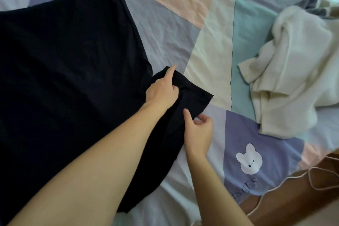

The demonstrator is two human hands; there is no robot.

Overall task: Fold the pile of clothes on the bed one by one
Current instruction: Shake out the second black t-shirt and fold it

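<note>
A large black garment (64, 64) lies spread flat over the left half of the bed, and its short sleeve (194, 97) sticks out to the right. My left hand (162, 88) rests on the sleeve near the armpit with the index finger stretched forward. My right hand (199, 132) pinches the sleeve's lower edge between thumb and fingers. A rumpled pile of cream-white clothes (291, 71) sits at the right, apart from both hands.
The bed is covered by a pastel patchwork sheet (216, 24) with a white bear print (249, 159). A grey striped item (311, 5) peeks out behind the pile. A brown wooden surface (300, 200) with a thin white cable (321, 176) borders the bed at lower right.
</note>
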